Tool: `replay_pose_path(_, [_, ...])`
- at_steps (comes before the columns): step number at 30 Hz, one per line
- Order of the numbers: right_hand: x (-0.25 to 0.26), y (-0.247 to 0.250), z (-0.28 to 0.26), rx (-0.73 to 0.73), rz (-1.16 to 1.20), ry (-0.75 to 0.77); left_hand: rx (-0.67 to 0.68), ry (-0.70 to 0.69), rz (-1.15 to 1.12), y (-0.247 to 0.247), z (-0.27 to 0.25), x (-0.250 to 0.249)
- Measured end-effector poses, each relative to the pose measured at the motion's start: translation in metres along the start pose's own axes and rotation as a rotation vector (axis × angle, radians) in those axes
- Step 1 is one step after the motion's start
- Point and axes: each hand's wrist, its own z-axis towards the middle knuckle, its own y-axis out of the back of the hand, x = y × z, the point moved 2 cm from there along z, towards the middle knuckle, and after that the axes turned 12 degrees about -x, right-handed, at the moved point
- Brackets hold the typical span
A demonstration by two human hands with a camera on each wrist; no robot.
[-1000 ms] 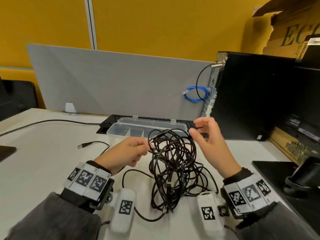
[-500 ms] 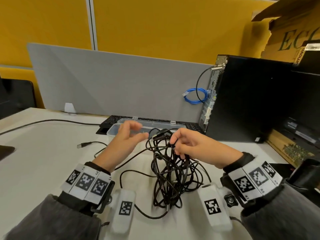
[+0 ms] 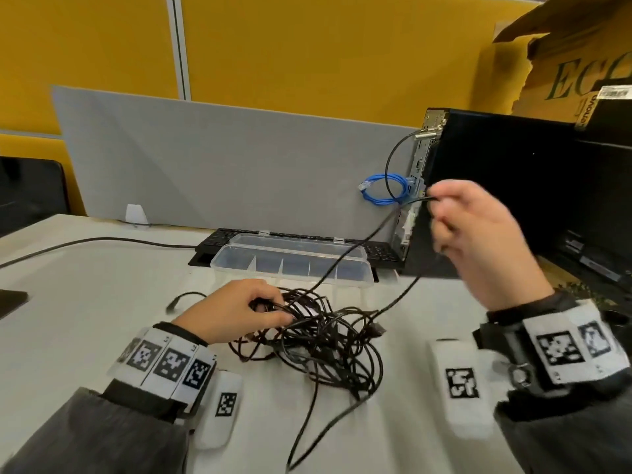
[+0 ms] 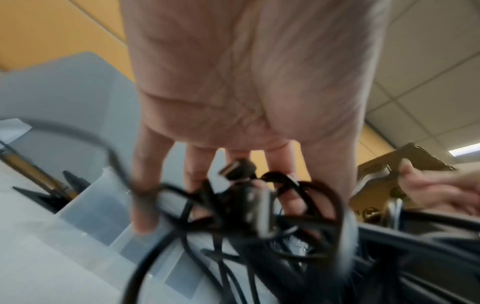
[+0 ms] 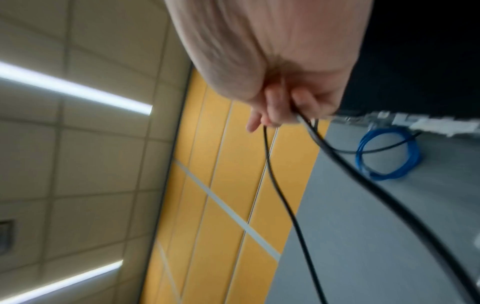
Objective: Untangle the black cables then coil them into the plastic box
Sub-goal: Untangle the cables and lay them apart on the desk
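Right hand [image 3: 478, 241]: raised above the table, in front of the black computer tower [image 3: 506, 196]; fingers curled, pinching a loop of black cable [image 3: 355, 248] whose two strands run down and leftward to the tangle. The right wrist view shows the same pinch [image 5: 283, 107] with both strands [image 5: 285, 205] hanging from it.

Left hand [image 3: 232, 311]: low on the table, on the left edge of the tangle; fingers bent down among the strands, gripping them. The left wrist view shows the fingers [image 4: 145, 197] spread through the cables, a plug [image 4: 235, 170] lying against them; picture blurred.

Black cables [image 3: 325, 340]: one knotted heap on the white table [image 3: 85, 302], just in front of the plastic box, between the two hands. One loose end trails toward the near table edge; another plug end lies left of the left hand.

Plastic box [image 3: 290, 265]: clear, lid open, divided into compartments, behind the heap; no cable inside it.

Keyboard [image 3: 222, 239]: black, directly behind the box.

Blue cable [image 3: 383, 191]: coiled, beside the tower's rear panel, behind the box.

Grey divider panel [image 3: 222, 165]: upright behind the keyboard.
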Motion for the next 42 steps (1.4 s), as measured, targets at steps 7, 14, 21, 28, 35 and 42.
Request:
replay_pose_path(7, [-0.042,-0.018,-0.013,0.079,-1.366,0.527,-0.096,-0.082,-0.039,-0.01,0.004,-0.01])
replay_pose_path(14, [-0.053,-0.083,-0.043,0.526,-1.075,0.565,-0.194,-0.059,-0.112,-0.009,0.003,-0.011])
replay_pose_path(21, [-0.018,-0.009,0.005,-0.255,-0.538,0.493,-0.063,0.059,-0.13,-0.007,0.002,-0.002])
replay_pose_path(28, [-0.049,0.054,0.037,-0.552,-0.635,0.323,-0.006,0.117,-0.124,-0.004,0.0,0.005])
replay_pose_path(35, [-0.075,0.069,0.027,-0.256,-1.112,0.152,-0.194,0.28,-0.358,-0.002,0.004,0.017])
replay_pose_path(42, [-0.063,0.035,-0.002,-0.086,-1.432,0.29,-0.451,0.256,-0.608,0.006,0.007,0.012])
